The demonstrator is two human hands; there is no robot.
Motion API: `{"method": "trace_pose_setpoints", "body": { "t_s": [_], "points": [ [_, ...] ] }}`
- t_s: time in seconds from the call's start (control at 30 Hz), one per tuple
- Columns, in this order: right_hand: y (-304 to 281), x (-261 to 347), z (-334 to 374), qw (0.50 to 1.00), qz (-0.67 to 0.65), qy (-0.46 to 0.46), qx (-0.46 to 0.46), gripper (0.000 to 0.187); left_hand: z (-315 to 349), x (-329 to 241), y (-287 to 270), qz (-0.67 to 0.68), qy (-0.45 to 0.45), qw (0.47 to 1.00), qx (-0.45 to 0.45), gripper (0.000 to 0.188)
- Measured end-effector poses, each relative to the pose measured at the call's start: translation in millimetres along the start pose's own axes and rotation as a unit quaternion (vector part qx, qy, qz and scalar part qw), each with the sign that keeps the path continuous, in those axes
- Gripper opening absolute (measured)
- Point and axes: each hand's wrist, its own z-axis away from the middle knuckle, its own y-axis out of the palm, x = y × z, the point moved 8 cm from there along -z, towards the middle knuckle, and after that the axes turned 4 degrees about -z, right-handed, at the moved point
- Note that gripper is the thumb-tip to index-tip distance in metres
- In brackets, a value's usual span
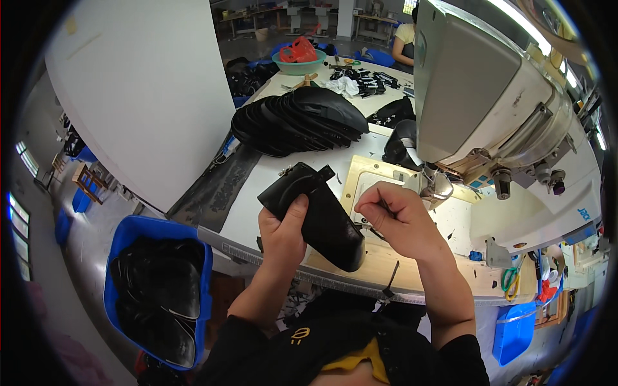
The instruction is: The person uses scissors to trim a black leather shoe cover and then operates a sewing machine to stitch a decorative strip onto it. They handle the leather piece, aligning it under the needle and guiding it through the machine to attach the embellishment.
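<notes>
both hands work at the front edge of the sewing table (257,186). left hand (283,233) grasps a black leather piece (318,212), thumb pressed on its top face, holding it tilted just above the wooden plate (380,257) at the table's near edge. right hand (396,215) is clenched into a loose fist just right of that piece, pinching something small and thin that cannot be made out, close beside the presser foot (434,186).

largest in view, the grey-white sewing machine (496,109) rises over the right side of the table. a white panel (141,90) stands on the left. below it, on the floor, a blue bin (158,289) holds more black pieces. a fanned stack of black pieces (296,122) lies further back on the table, well apart from the hands. a green bowl (299,63) with red items sits at the far end. green-handled scissors (510,280) hang at the table's right edge.
</notes>
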Motion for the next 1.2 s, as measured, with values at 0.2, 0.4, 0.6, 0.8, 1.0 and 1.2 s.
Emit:
{"method": "trace_pose_setpoints", "body": {
  "t_s": [0.2, 0.4, 0.6, 0.8, 1.0, 1.2],
  "points": [
    [1.5, -0.2, -5.7, 0.989, -0.126, 0.033, -0.063, 0.01, 0.0, -3.1, 32.4, -0.011, -0.016, 0.999, 0.045, 0.022],
    [-8.0, 29.1, -4.5, 0.926, 0.257, -0.253, -0.113, 0.015, -0.6, -7.9, 48.4, 0.018, -0.048, 0.991, 0.126, 0.028],
    [-11.4, 2.0, 18.0, 0.954, 0.251, -0.135, -0.094, 0.007, -1.2, 36.5, 32.3, 0.047, -0.141, 0.988, 0.033, 0.022],
    [-13.4, -24.7, 65.4, 0.961, -0.273, -0.026, -0.044, 0.014, 16.3, 79.8, 29.8, 0.082, -0.191, 0.978, 0.022, 0.023],
    [-25.8, 34.8, 95.3, 0.972, -0.134, -0.187, 0.053, 0.028, 25.5, 102.8, 41.7, 0.101, -0.248, 0.963, 0.021, 0.026],
    [-45.6, -29.1, 55.6, 0.956, 0.2, -0.077, -0.2, 0.029, 38.8, 104.3, 51.3, 0.098, -0.248, 0.962, 0.06, 0.027]
  ]
}}
